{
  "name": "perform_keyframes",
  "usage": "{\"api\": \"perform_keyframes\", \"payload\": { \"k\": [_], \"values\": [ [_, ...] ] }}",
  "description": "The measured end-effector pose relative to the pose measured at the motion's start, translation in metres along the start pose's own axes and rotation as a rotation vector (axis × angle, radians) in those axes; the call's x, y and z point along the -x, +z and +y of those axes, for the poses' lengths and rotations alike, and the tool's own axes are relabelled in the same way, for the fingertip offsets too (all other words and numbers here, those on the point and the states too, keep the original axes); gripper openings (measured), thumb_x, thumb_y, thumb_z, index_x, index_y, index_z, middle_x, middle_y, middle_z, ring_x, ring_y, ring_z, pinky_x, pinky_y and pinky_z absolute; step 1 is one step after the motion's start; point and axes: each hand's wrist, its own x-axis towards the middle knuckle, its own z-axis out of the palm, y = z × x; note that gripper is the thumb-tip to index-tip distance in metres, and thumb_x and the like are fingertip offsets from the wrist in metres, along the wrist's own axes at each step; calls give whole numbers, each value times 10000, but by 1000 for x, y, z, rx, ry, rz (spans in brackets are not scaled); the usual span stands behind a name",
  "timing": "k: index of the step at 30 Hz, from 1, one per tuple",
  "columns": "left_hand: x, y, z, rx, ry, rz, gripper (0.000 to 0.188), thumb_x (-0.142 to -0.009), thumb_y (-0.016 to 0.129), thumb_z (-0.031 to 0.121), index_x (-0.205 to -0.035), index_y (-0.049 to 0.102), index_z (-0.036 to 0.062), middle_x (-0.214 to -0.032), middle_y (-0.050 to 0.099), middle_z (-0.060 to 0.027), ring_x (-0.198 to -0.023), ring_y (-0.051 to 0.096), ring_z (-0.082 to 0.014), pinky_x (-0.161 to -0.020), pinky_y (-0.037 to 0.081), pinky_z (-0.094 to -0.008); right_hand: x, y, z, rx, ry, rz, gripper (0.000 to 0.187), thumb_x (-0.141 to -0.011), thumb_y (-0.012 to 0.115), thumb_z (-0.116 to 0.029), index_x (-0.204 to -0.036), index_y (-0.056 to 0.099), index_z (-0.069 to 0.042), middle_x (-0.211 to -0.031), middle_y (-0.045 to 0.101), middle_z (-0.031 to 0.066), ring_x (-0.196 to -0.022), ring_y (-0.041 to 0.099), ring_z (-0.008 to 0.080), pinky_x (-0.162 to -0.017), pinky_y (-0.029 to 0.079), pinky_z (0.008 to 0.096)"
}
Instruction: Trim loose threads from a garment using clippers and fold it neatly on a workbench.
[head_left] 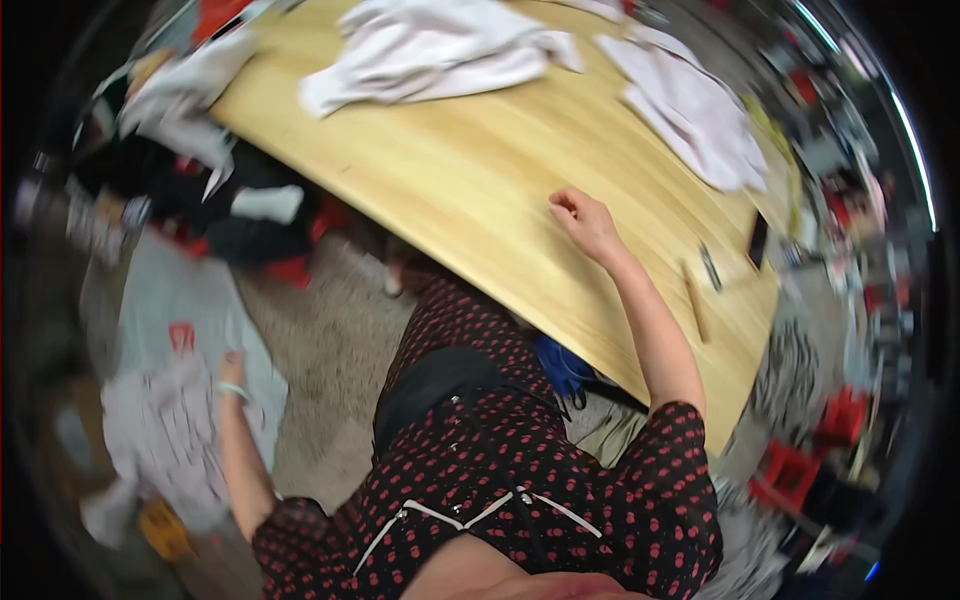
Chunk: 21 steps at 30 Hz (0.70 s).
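My left hand (pixel 231 370), blurred, reaches down at the left beside a crumpled pale garment (pixel 165 425). The garment lies over a light grey plastic sheet (pixel 180 290) with a red mark. Whether the fingers grip the cloth is not clear. My right hand (pixel 586 225) is above the wooden table (pixel 470 190), its fingers loosely curled with nothing visible in them. A white garment (pixel 430 55) is spread in folds toward the table's far side. Another pale garment (pixel 690 105) lies at the table's right.
On the table's right part are a wooden stick (pixel 695 302), a small slim metal tool (pixel 710 268) and a dark phone (pixel 758 240). Dark and pale clothes (pixel 240 225) are heaped beyond the table's left edge. Red crates (pixel 785 475) stand on the floor at right.
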Motion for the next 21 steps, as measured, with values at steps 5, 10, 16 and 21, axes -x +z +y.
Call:
{"api": "perform_keyframes", "payload": {
  "k": [5,10,16,21],
  "values": [
    [-1,74,201,40,135,-328,530,-812,656,310,-1222,509,8,-1177,534,-215,-1117,500,-374,-962,398,-386,-1,-97,134,403,50,474,368,-776,625,-154,-1114,551,-29,-1087,584,175,-1001,556,317,-869,453,388],
    [5,66,316,-67,537,-260,491,-810,661,207,-1222,487,4,-1271,429,-236,-1187,438,-382,-1000,364,-382,-12,-186,211,681,447,505,508,-749,619,-88,-1229,452,-63,-1202,490,198,-1092,489,385,-902,443,430],
    [7,43,337,-113,523,-204,457,-789,673,153,-1184,504,-3,-1260,435,-237,-1167,454,-391,-988,380,-391,-47,-193,256,941,492,403,342,-809,547,-70,-1146,494,-89,-1203,505,153,-1113,503,297,-856,457,445],
    [4,31,342,-202,519,-178,386,-779,667,118,-1120,542,-11,-1179,497,-229,-1086,508,-383,-939,418,-389,-78,-216,289,1038,447,284,158,-806,537,-83,-959,575,-98,-938,623,119,-905,609,303,-765,481,427]
  ]
}}
